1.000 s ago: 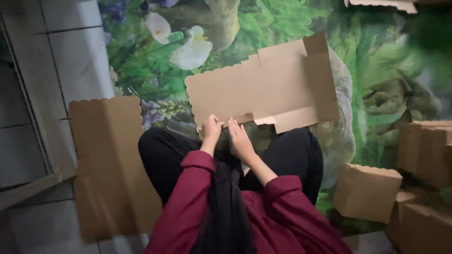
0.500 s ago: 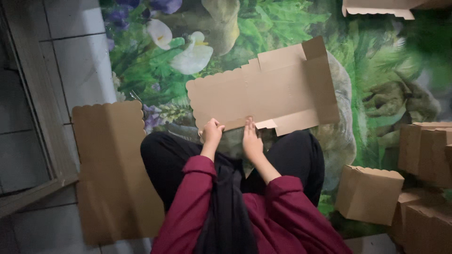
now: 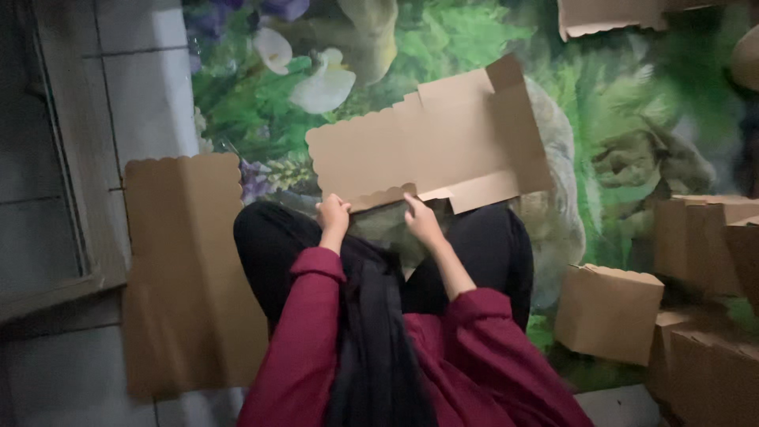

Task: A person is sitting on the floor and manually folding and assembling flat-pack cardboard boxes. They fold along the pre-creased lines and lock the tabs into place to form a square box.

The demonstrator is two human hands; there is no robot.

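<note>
Left hand and right hand are both pinching the near scalloped edge of a flat cardboard box blank, which is lying over the lap and jutting beyond the fingers. It looks light, stiff and creasable; edges are the best hold. Another flat cardboard sheet is lying left of the fingers, folded boxes right; nothing is blocking.

Seated on a floral mat, the person grips the near scalloped edge of an unfolded cardboard blank with the left hand and right hand, flat cardboard sheets lying to their left and folded cardboard boxes to their right.
</note>
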